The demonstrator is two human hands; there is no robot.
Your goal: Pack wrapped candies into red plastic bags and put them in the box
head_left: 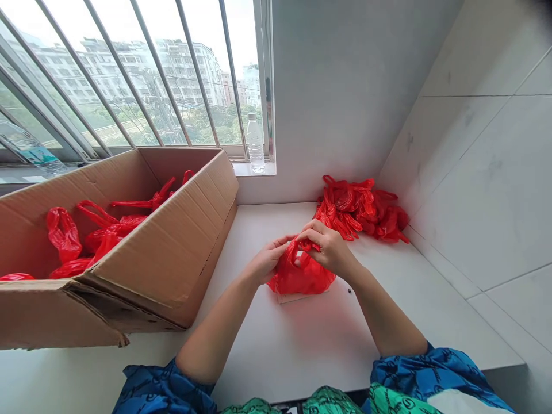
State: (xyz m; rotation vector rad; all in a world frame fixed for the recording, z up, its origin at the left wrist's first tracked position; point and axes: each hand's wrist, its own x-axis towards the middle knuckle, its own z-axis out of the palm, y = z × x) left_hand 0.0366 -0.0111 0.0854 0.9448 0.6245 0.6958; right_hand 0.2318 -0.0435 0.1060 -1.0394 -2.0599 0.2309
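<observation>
A red plastic bag [306,276] stands on the white counter in front of me, bulging at the bottom, with the edge of something pale and flat [293,298] showing under it. My left hand [272,259] pinches the bag's top at its left side. From above and to the right, my right hand [324,246] grips the bag's handles, its fingers closed on the red plastic. The contents of the bag are hidden by the plastic. Behind my right hand lies a heap of crumpled red plastic bags [362,207] against the wall.
A large open cardboard box [172,241] with several red bags [103,236] inside takes up the left. Clear bottles stand on the sill, one upright bottle [255,144] and one tilted bottle [38,155]. A tiny dark bit [349,290] lies on the counter [328,345]. Tiled wall [487,184] bounds the right.
</observation>
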